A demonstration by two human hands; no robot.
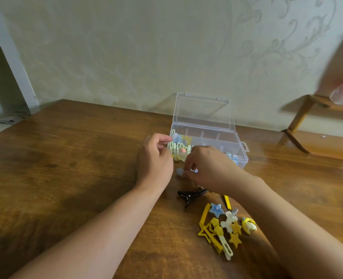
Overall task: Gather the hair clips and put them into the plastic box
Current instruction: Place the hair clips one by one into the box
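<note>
Wooden table (pixel 70 168): both hands curled beside plastic box (pixel 241 152).

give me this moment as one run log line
left hand: holds green clips at box's left end | right hand: pinches pale blue star clip before plastic box | lid open | yellow star clips on table

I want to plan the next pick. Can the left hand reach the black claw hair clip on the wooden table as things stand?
Probably yes. The black claw hair clip lies uncovered on the wooden table, just right of the left forearm. The left hand, with curled fingers by the clear plastic box, would need to pull back.
</note>
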